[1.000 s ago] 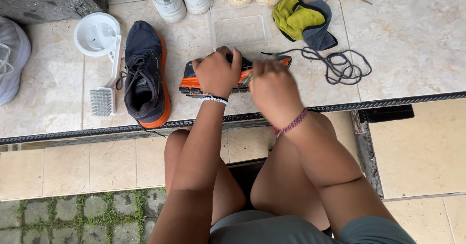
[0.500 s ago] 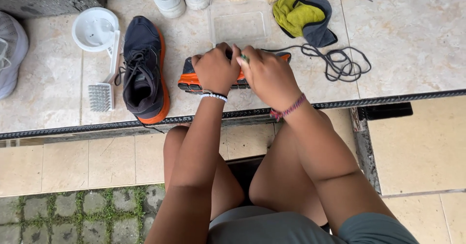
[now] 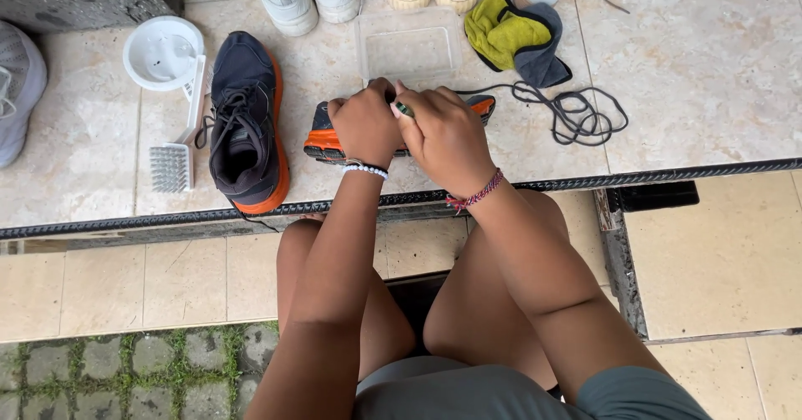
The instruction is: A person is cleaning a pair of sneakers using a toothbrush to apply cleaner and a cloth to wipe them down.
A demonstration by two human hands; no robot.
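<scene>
Both hands sit at centre frame on a dark shoe with an orange sole [image 3: 322,139], which lies on its side on the tiled ledge. The left hand [image 3: 365,125] is closed over its upper; the right hand [image 3: 443,132] is curled shut beside it, the two touching, and a small greenish thing [image 3: 404,108] peeks out between the fingers, too hidden to name. The ledge's dark ribbed edge [image 3: 125,222] runs just below the wrists, the knees right under it.

To the left, near but apart, the matching shoe [image 3: 245,119] stands upright and laced, with a white bristled brush [image 3: 173,162] and a round white plastic bowl [image 3: 162,52] beyond. There is open glossy tile at right, past a loose coil of dark lace [image 3: 576,111]. Above lie a clear shallow tray [image 3: 408,51] and a crumpled yellow and grey cloth [image 3: 514,36].
</scene>
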